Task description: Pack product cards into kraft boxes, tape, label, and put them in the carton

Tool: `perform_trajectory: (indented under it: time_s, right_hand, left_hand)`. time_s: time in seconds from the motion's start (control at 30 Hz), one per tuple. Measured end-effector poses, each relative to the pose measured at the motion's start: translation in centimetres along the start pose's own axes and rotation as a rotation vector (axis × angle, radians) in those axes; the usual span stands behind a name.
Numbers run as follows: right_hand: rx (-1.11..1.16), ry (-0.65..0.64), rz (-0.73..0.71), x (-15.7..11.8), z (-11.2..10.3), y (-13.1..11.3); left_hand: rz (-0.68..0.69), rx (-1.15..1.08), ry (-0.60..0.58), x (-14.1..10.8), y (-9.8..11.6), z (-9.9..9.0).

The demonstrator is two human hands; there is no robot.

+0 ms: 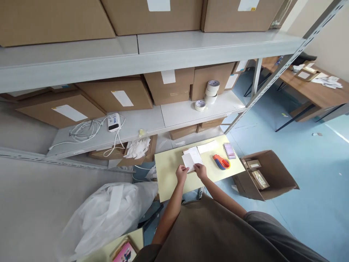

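Observation:
Between my hands is a small white sheet of paper (188, 161), perhaps a label, tilted above the yellow table (169, 171). My left hand (181, 173) is closed in a pinch on its lower left corner. At its lower right edge, my right hand (201, 171) also pinches with fingers together. Beneath the sheet lies another white paper (196, 154) on a small cardboard piece, mostly covered. A white strip of paper (207, 146) rests behind it. To the right sit an orange and blue tape dispenser (221, 162) and a blurred-out purplish stack (229, 150).
A grey metal shelf (174, 51) with cardboard boxes (169, 87) stands in front, holding tape rolls (211, 92) and a white cabled device (113, 122). An open carton (278, 174) with small boxes is right; a large plastic bag (109, 214) bulges left. A wooden desk (308, 83) stands far right.

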State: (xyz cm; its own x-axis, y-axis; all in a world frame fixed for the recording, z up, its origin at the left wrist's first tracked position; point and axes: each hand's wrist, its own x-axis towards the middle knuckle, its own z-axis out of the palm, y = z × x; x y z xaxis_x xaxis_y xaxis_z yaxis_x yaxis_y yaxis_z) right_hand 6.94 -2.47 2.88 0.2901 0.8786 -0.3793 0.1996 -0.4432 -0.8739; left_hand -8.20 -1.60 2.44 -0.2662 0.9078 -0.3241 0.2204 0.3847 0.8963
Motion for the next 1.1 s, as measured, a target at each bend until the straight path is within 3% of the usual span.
perform_trajectory:
  time_s: [0.17, 0.27, 0.53, 0.9, 1.1]
  right_hand:
    - [-0.25, 0.046, -0.135, 1.9, -0.7, 1.8]
    - [-0.3, 0.002, -0.164, 2.5, -0.7, 2.7]
    - [-0.45, -0.103, -0.088, 4.0, -0.2, 3.6]
    - [-0.459, -0.116, -0.144, 3.8, -0.5, 4.4]
    - [-0.528, -0.111, -0.115, 3.6, -0.3, 3.7]
  left_hand:
    - [-0.053, 0.176, 0.073, 0.1, 0.0, 2.6]
    - [-0.106, 0.241, 0.11, 0.3, -0.4, 3.6]
    - [-0.191, 0.377, 0.183, 0.9, -0.4, 5.3]
    - [-0.173, 0.366, 0.199, -0.1, -0.7, 5.2]
    - [-0.171, 0.381, 0.131, 0.0, -0.9, 4.5]
